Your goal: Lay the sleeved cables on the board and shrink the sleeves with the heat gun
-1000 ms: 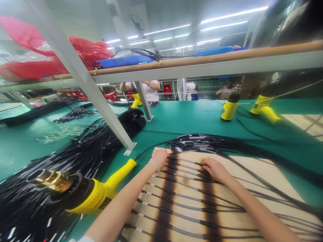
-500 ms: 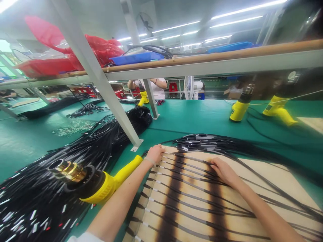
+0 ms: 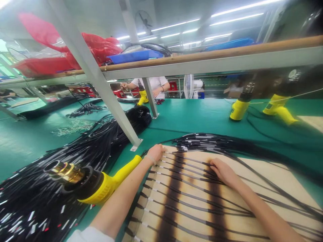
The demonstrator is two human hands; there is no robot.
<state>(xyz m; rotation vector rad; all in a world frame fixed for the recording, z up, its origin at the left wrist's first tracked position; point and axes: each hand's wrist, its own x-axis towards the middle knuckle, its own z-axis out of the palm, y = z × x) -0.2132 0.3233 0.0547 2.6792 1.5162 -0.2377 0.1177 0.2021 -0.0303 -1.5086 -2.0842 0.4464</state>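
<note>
A pale wooden board [image 3: 194, 183] with two dark scorched bands lies before me, with several black cables [image 3: 186, 201] in rows across it. At its far left corner, my left hand [image 3: 155, 153] is closed on the end of the farthest cable, fingertips partly hidden. My right hand [image 3: 223, 170] pinches the same cable near the right scorched band, keeping it stretched across the board. Grey sleeves and small white pieces show on the cables. Beside my left forearm lies a yellow heat gun [image 3: 101, 188], its metal nozzle pointing left.
A bundle of black cables [image 3: 202, 138] runs along the board's far edge. To the left spreads a large cable pile [image 3: 83, 158]. A slanted metal post [image 3: 111, 101] and a shelf [image 3: 202, 64] stand ahead. More heat guns [image 3: 238, 109] stand behind; a co-worker [image 3: 161, 88] sits across.
My hands stay almost where they were, with the cable between them. The co-worker's arms have lowered and spread apart. The view has shifted very slightly.
</note>
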